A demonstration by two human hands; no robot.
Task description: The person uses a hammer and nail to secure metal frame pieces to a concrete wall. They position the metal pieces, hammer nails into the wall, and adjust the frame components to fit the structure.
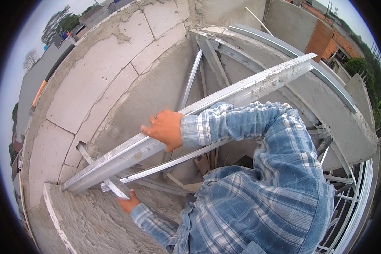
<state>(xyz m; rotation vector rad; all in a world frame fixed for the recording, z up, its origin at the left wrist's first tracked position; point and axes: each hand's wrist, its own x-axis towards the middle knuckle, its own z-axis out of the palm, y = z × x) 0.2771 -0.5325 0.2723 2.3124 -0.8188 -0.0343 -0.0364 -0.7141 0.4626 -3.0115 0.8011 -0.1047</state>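
A long galvanised steel channel [252, 84] runs diagonally from the rough concrete ledge at lower left up to the far right, with grey cement smears on its side. My right hand [163, 129] reaches across from the right and is closed over the channel's top edge near the middle; its fingertips are slightly blurred. Lower down, my left hand [129, 202] grips the near end of a short steel strut [117, 188] that passes under the channel. A thinner steel bar [173, 161] lies below the channel, its left end beside that strut.
A pale block wall [91, 84] curves along the left, with a rough mortar ledge [99, 216] below it. Steel truss members [216, 63] stand behind the channel. A metal rail [266, 40] lies along the far right wall, and more steel framing [351, 203] shows at lower right.
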